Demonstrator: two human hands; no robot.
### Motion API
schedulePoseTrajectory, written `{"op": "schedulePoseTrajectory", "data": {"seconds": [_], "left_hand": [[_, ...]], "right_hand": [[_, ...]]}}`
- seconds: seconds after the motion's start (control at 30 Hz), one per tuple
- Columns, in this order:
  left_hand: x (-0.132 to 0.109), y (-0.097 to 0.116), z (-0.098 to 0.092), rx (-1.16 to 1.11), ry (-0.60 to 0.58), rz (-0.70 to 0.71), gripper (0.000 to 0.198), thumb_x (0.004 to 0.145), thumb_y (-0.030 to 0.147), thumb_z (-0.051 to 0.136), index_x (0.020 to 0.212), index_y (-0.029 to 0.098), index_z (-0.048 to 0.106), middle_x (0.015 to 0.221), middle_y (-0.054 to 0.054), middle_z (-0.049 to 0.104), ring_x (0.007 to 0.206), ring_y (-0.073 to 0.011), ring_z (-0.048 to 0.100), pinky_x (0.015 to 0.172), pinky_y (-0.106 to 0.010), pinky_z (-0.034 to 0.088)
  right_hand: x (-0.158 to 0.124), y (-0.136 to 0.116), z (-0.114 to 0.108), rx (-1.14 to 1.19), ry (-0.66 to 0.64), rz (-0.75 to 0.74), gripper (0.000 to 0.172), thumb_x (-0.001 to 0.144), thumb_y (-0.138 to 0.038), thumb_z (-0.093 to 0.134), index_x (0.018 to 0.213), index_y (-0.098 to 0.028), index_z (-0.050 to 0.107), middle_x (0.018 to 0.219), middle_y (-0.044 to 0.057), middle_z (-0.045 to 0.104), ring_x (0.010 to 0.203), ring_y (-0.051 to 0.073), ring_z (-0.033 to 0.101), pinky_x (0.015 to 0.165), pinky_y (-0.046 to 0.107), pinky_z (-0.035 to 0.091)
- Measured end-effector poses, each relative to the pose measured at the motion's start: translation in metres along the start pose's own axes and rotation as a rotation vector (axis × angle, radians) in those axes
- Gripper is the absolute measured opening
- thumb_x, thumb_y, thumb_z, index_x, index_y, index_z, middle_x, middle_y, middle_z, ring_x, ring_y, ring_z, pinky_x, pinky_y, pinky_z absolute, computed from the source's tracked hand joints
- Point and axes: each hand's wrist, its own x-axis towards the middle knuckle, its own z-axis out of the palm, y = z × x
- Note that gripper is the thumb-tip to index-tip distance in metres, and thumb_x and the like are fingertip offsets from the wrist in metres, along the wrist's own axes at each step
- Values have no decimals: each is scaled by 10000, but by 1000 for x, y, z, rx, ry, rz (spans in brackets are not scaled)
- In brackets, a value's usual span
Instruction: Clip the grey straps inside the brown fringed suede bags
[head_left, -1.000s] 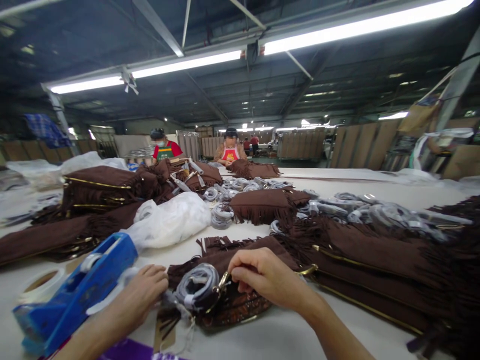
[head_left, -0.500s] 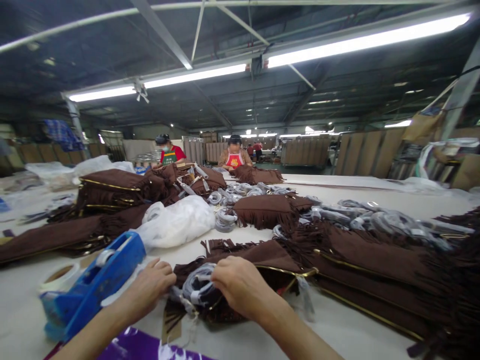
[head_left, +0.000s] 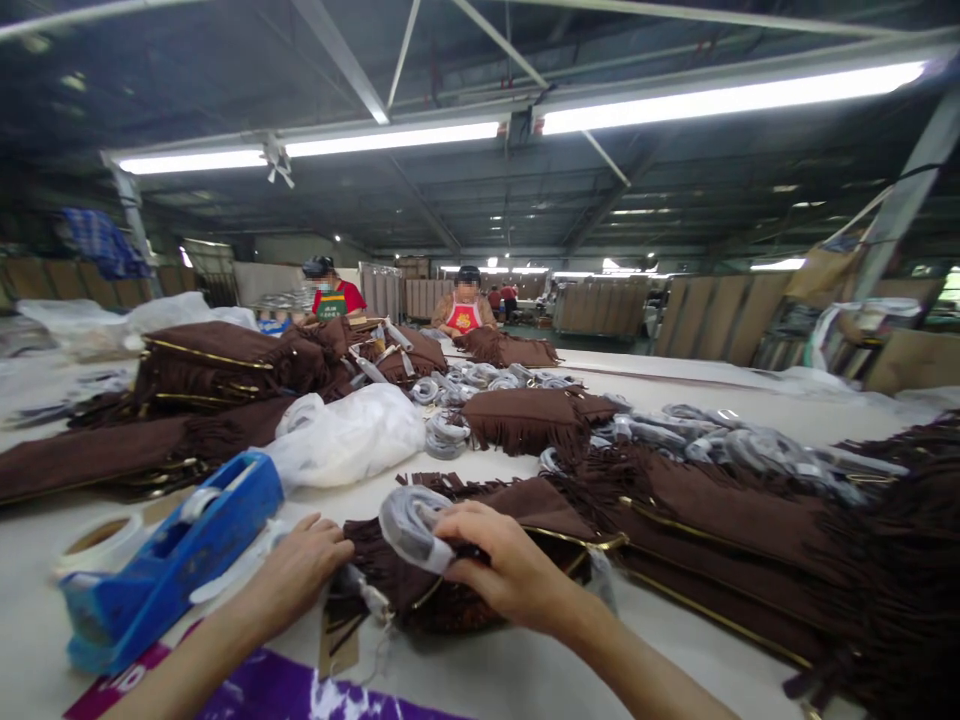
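Observation:
My right hand [head_left: 504,568] is closed round a coiled strap wrapped in clear plastic [head_left: 409,524], lifted a little over a brown fringed bag [head_left: 420,592] near the table's front edge. My left hand [head_left: 298,572] rests curled at the bag's left end, fingers pinching something small by a tag cord [head_left: 366,596]; what it holds is hidden. A cardboard hang tag [head_left: 337,648] lies under the bag's left side.
A blue tape dispenser [head_left: 169,560] and a tape roll [head_left: 97,540] sit at the left. Piles of brown fringed bags [head_left: 720,520] fill the right and the far left. A white plastic bag [head_left: 352,435] and several wrapped straps [head_left: 720,430] lie mid-table. Two people work at the far end.
My right hand has raised the wrapped strap from the bag's top and turned it. The left hand stayed at the bag's left end. The camera shifted slightly.

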Motion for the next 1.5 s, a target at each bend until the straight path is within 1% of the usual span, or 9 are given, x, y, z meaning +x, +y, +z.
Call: {"op": "schedulePoseTrajectory", "data": {"seconds": [0.23, 0.4, 0.6, 0.67, 0.9, 1.07, 1.2, 1.3, 1.5], "left_hand": [[8, 68, -33, -222, -7, -2, 367, 724, 4, 454, 999, 192, 609, 1079, -78, 634, 996, -237, 578, 881, -377, 449], [25, 107, -22, -177, -66, 47, 481, 774, 47, 465, 1238, 165, 504, 1280, -133, 548, 1168, -276, 516, 978, -405, 430], [34, 100, -7, -199, -20, 15, 486, 752, -46, 380, 1156, 172, 540, 1156, -100, 605, 1086, -220, 577, 949, -345, 465], [34, 96, -5, -209, 27, -18, 490, 760, -60, 354, 1137, 183, 553, 1158, -86, 607, 1107, -206, 570, 973, -335, 456], [32, 89, -2, -170, 79, -100, 514, 801, -75, 289, 1157, 169, 570, 1208, -109, 602, 1150, -215, 560, 971, -344, 477], [32, 91, -5, -162, 22, -120, 529, 820, -66, 263, 1179, 161, 578, 1223, -123, 600, 1131, -225, 580, 946, -357, 499], [29, 96, -1, -152, -29, -103, 606, 765, -94, 290, 1228, 172, 577, 1301, -107, 579, 1227, -223, 533, 996, -343, 479], [28, 98, 4, -137, -43, -79, 644, 756, -94, 309, 1276, 183, 569, 1345, -108, 561, 1259, -238, 514, 1009, -352, 477], [35, 89, 38, -81, -146, 2, 672, 747, -102, 363, 1277, 233, 604, 1356, -89, 580, 1256, -271, 528, 1060, -439, 435]], "right_hand": [[-82, 22, 37, -482, 34, -252, 224, 1006, -197, 378, 895, -229, 569, 793, -25, 699, 1006, 134, 596, 1158, 372, 177], [-100, 42, 52, -712, 40, -260, 279, 1020, -240, 365, 803, -212, 538, 677, -38, 659, 801, 131, 595, 1087, 359, 283], [-82, 25, 35, -760, -86, -12, 78, 874, -279, 566, 880, -201, 570, 814, 29, 670, 790, 190, 583, 760, 324, 452], [-70, 15, 29, -758, -185, 126, 173, 752, -268, 656, 886, -191, 579, 873, 53, 670, 817, 222, 586, 670, 324, 454], [-39, -2, 8, -702, -384, 406, 264, 685, -100, 613, 942, -162, 627, 995, 97, 663, 936, 278, 592, 734, 379, 498], [-40, 21, -2, -795, -201, 618, 353, 790, -20, 483, 1074, -148, 648, 1121, 159, 636, 1042, 290, 583, 855, 416, 477], [-51, 20, 14, -662, -138, 505, 463, 749, -177, 661, 1205, -198, 589, 1228, 134, 595, 1107, 314, 543, 952, 450, 434], [-49, 21, 29, -629, -114, 483, 293, 805, -284, 672, 1090, -230, 636, 1182, 103, 619, 1050, 300, 577, 861, 406, 479], [-42, 43, 25, -734, -247, 716, 243, 860, -20, 478, 924, -111, 694, 913, 158, 709, 850, 252, 674, 658, 298, 474]]}}
